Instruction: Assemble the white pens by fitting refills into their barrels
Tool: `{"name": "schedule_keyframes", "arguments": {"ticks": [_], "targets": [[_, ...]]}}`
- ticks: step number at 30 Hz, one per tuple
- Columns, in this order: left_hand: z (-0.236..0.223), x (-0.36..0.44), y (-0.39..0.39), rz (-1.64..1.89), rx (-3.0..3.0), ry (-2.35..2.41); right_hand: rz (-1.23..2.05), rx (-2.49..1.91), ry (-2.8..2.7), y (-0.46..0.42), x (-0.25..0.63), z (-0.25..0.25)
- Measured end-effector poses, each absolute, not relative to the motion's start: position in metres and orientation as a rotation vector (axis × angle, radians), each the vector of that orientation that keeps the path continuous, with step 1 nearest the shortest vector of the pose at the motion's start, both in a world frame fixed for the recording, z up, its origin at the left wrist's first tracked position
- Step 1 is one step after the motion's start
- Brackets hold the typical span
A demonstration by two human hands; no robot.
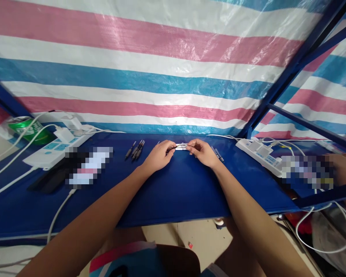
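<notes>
Small white slim item [181,147] at frame ctr, btwn both hands, over glossy blue bench [175,192]. Bare L hand [161,154] pinches its left end, bare R hand [203,152] its right; fingers narrow on it, wrists turned inward, forearms slanting up from lower corners. Dark slim pen-like pieces [137,149] lie left of L hand; grey slim rods [219,154] just beside R hand. White plastic pwr strip [50,156] mid-left, w/ green metal can [31,130] nearby.
</notes>
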State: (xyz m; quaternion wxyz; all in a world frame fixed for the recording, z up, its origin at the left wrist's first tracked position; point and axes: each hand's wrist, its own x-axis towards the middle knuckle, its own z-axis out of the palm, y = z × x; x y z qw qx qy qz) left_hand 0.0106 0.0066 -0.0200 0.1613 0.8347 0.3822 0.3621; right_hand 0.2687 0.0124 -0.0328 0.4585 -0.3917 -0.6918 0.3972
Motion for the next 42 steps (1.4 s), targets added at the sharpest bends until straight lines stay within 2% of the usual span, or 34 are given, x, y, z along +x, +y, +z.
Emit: {"name": "schedule_keyframes", "arguments": {"ticks": [6, 10, 20, 26, 34, 42], "targets": [[-0.016, 0.01, 0.002, 0.96, 2.459, 1.086, 0.932, -0.937, -1.769, 0.011, 0.274, -0.028], [-0.014, 0.01, 0.001, 0.911, 2.43, 1.0, 0.734, -0.972, -1.901, 0.006, 0.273, -0.024], [-0.02, 0.016, 0.004, 0.845, 1.529, 0.892, 0.604, -0.865, -2.051, -0.007, 0.257, -0.013], [-0.024, 0.014, 0.001, 0.876, 1.675, 0.965, 0.8, -0.948, -2.003, -0.005, 0.257, -0.023], [-0.019, 0.01, -0.006, 0.825, 1.621, 0.987, 1.342, -1.099, -1.623, -0.01, 0.25, -0.019], [-0.017, 0.003, -0.002, 0.798, 1.73, 0.963, 1.436, -1.079, -1.693, -0.013, 0.252, -0.01]]}}
